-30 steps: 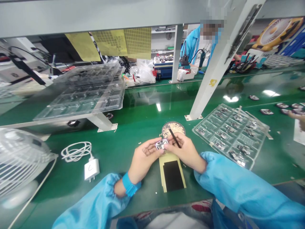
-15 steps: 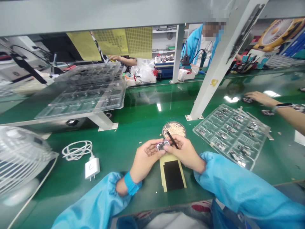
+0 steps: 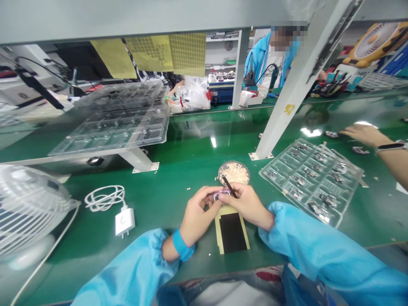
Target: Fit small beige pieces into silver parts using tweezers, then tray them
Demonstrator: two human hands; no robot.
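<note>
Between my two hands is a small purple-rimmed device housing (image 3: 222, 194) with dark parts inside. My left hand (image 3: 199, 212) grips its left side between thumb and fingers. From the right, my right hand (image 3: 247, 202) presses its thumb on the housing and also holds a thin black stick-like tool (image 3: 229, 186), tilted, whose lower end is hidden in the hand. Just beyond my fingers stands a round dish (image 3: 234, 172) of small pale bits. Below the hands lies a yellow sheet with a black rectangle (image 3: 233, 233) on it.
A clear compartment tray (image 3: 312, 178) with small parts lies at the right, near another person's hand (image 3: 366, 135). At the left are a white charger (image 3: 124, 222) with coiled cable and a white fan (image 3: 28, 212). Stacked clear trays (image 3: 114, 119) sit on a raised shelf; a slanted post (image 3: 283, 102) stands ahead.
The housing has tipped, so its purple edge now shows more than its inside. My left fingers have closed further around it. At the right, the other person's hand has drawn back from a small part.
</note>
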